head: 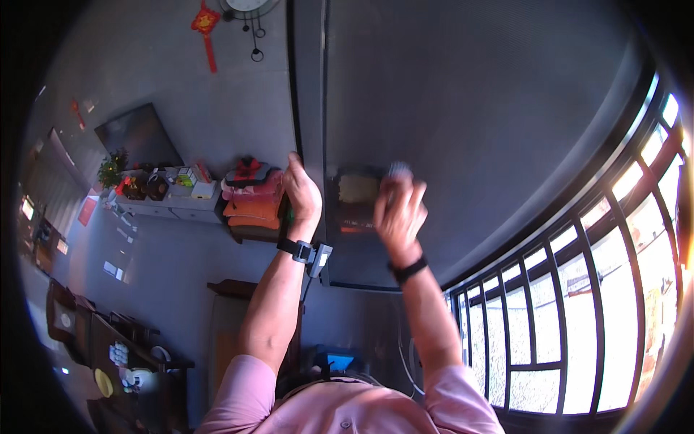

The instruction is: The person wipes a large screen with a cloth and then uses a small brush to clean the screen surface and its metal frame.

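Observation:
A large dark screen panel (466, 108), which looks like mesh, stands upright in front of me in a dark frame (310, 81). At the left side of this frame is my left hand (303, 192), thumb up along the edge; its other fingers are mostly hidden, and it seems to grip the frame. My right hand (401, 211) is in front of the lower part of the panel. It is blurred, with fingers curled around a small greyish object (400, 169) that is too blurred to name. Dimly seen just left of that hand is a box-like thing (358, 190) bearing writing.
Barred windows (542, 320) line the right side. To the left are folded blankets and orange cushions (252, 211), a low cabinet (190, 209) with boxes and a plant (113, 167), and a television (140, 135). A dark wooden table (116, 336) stands lower left. A cable (404, 352) hangs below the panel.

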